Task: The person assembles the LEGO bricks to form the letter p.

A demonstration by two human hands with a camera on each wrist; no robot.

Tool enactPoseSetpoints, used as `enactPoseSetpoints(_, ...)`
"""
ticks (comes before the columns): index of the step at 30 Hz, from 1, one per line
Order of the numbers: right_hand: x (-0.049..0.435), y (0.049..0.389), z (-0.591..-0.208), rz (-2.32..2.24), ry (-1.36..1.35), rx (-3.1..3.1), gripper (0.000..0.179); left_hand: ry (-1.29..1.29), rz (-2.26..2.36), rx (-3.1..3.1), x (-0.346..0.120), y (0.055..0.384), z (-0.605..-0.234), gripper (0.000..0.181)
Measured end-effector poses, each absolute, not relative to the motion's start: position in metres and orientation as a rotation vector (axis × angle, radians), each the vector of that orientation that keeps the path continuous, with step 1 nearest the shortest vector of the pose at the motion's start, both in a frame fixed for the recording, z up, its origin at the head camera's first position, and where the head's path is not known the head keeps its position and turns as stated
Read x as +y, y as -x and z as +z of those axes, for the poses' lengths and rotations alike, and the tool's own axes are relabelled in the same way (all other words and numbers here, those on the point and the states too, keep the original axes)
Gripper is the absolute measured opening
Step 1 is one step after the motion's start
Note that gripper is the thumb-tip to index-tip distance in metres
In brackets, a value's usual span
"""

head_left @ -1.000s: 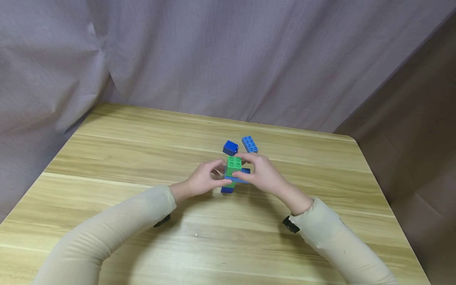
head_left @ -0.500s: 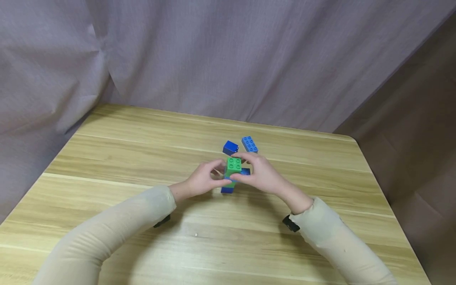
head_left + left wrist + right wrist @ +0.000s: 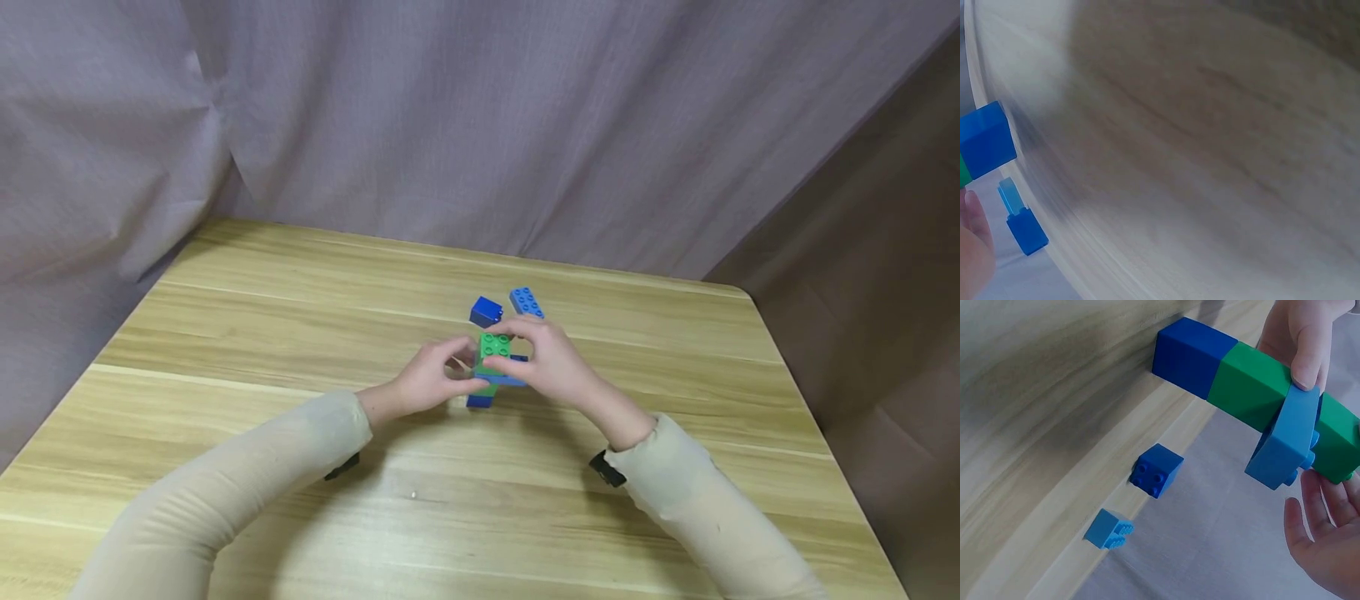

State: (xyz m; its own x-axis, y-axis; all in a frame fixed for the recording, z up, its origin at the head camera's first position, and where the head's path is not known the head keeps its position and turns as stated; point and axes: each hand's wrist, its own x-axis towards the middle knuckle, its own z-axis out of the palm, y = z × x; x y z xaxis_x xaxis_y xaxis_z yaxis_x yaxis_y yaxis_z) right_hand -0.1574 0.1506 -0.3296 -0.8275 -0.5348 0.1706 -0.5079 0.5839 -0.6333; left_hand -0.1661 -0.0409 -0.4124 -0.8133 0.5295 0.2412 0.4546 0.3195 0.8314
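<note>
In the head view a stack of toy building bricks stands between my hands. On top is a bright green brick point(image 3: 495, 344) with studs. Below it a light blue brick point(image 3: 504, 381) juts out to the right. Under that come another green brick point(image 3: 1250, 387) and a dark blue brick point(image 3: 1188, 356) at the bottom. With thumb and index finger my right hand point(image 3: 553, 363) pinches the top green brick. My left hand point(image 3: 426, 378) holds the stack from the left, its thumb at the light blue brick. Its farther fingers are partly hidden behind the stack.
Behind the stack, a loose dark blue brick point(image 3: 484, 312) lies on its side on the wooden table point(image 3: 315, 292). To its right is a loose light blue brick point(image 3: 525, 300), studs up. A grey curtain point(image 3: 420, 125) hangs behind the table.
My right thumb has shifted slightly across the top green brick, and the right forearm has moved a little left. The stack has shifted very slightly right. My left hand has barely moved.
</note>
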Motion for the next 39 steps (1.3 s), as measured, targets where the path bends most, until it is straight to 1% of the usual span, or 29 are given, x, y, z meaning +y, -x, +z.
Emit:
enactPoseSetpoints(18,0.145,0.154,-0.326,-0.907,1.024,2.871,0.038,-0.943,1.538,2.488,-0.043,0.166,-0.415,0.03)
enactPoseSetpoints(21,0.147,0.154,-0.327,-0.932,0.998,2.853,0.04,-0.938,1.535,2.49,-0.043,0.166,-0.415,0.03)
enactPoseSetpoints(29,0.157,0.159,-0.337,-1.092,0.764,2.657,0.046,-0.913,1.537,2.492,-0.04,0.165,-0.415,0.031)
enactPoseSetpoints(33,0.161,0.162,-0.339,-1.105,0.791,2.671,0.048,-0.895,1.545,2.491,-0.04,0.165,-0.415,0.03)
enactPoseSetpoints(39,0.162,0.161,-0.338,-1.118,0.832,2.696,0.039,-0.879,1.566,2.476,-0.039,0.166,-0.415,0.029)
